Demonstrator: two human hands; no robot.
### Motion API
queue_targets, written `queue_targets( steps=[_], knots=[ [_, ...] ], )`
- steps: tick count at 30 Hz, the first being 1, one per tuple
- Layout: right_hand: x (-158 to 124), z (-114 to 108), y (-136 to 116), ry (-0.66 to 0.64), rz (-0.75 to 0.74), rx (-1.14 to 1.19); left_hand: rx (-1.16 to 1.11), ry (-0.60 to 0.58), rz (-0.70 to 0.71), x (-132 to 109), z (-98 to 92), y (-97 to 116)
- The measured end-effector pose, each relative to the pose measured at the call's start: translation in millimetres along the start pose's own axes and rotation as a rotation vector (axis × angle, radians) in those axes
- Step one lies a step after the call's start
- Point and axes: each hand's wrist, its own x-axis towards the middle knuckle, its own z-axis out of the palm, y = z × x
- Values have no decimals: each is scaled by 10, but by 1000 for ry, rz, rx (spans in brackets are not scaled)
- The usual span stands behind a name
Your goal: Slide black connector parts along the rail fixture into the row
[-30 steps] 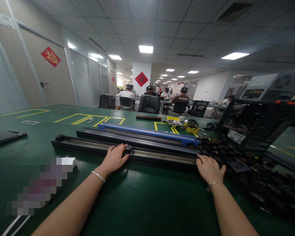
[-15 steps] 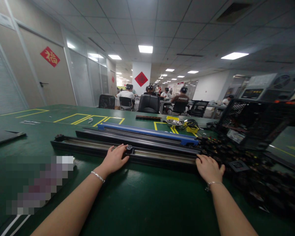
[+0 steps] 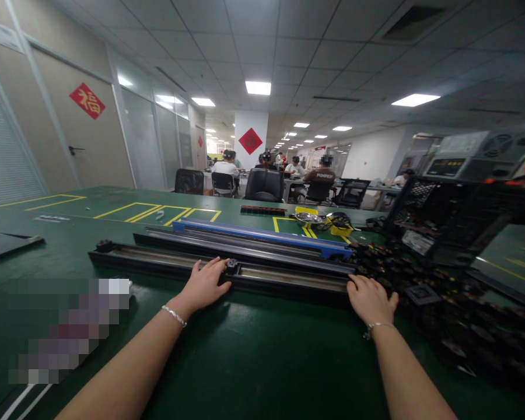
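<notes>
A long black rail (image 3: 284, 278) with a metallic channel lies across the table in front of me. A small dark block (image 3: 232, 266) sits in the channel near its middle. My left hand (image 3: 205, 286) is closed over the rail, with its thumb on the near side and fingertips beside the block. At the right end my right hand (image 3: 371, 298) grips the same rail, its fingers over the edge. Another dark block (image 3: 104, 245) is at the rail's left end. Just behind lie a second dark rail (image 3: 245, 251) and a blue rail (image 3: 262, 234).
Piled dark parts (image 3: 455, 315) crowd the right side, beside an open black computer case (image 3: 441, 216). A metal bowl (image 3: 308, 218) stands behind the rails. A blurred-out object (image 3: 72, 332) with white cables lies at left, near a dark panel (image 3: 9, 244). Several people sit farther back.
The view has shifted very slightly. Both hands keep their places on the rail, and nothing else has visibly moved.
</notes>
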Motion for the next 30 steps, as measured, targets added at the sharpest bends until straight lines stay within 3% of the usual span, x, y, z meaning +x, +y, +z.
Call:
queue_targets(
  steps=[16, 30],
  knots=[
    [-10, 34, 9, 38, -18, 6, 3, -26, 21, -6, -34, 40],
    [-13, -8, 0, -4, -17, -13, 36, -60, 44, -15, -37, 79]
  ],
)
